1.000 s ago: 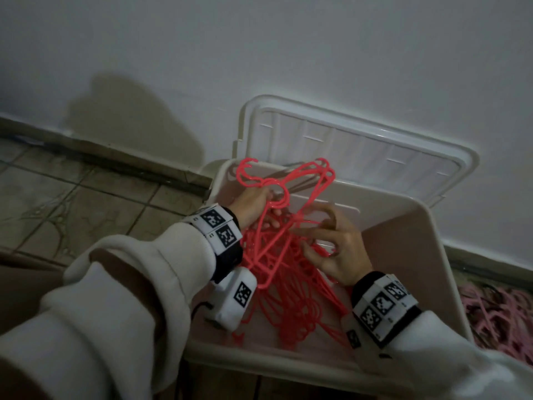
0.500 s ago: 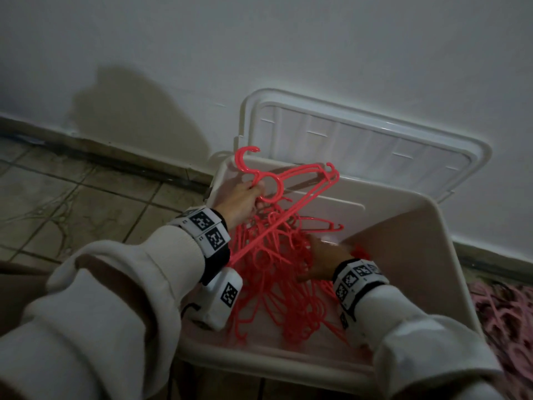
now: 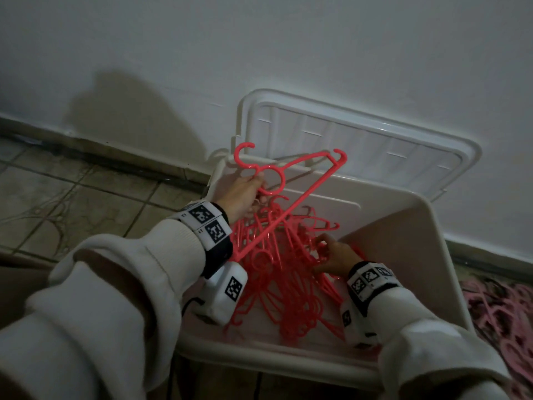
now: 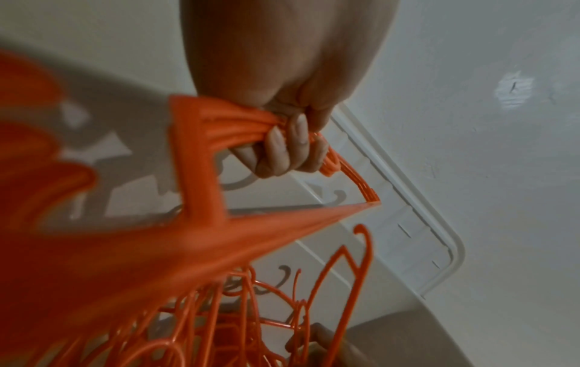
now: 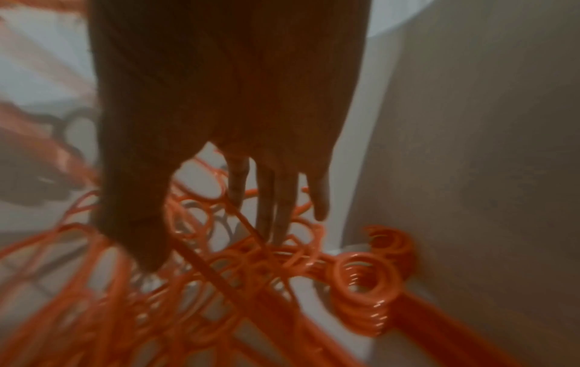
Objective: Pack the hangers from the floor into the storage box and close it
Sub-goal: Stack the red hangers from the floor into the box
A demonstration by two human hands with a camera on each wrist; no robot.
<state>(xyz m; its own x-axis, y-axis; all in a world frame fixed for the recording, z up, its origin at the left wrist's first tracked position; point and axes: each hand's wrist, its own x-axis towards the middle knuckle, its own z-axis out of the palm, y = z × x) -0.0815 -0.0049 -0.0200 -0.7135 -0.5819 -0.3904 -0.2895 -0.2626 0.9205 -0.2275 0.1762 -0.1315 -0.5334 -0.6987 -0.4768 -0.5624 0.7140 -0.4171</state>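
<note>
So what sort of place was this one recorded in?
Probably a room in a home, at floor level: worn floor tiles meet a plain white wall, and a white storage box of red hangers sits against it.

Hangers coral-red; storage box white; wristbands white, black square-marker pattern.

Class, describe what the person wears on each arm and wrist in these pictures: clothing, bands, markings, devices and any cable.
Both arms wear loose cream sleeves with ribbed cuffs. Each wrist carries a black band faced with white tiles printed with black square code markers. Under each wrist hangs a white boxy camera unit bearing another marker; a dark cable loops from the left one. Both hands are bare.
</note>
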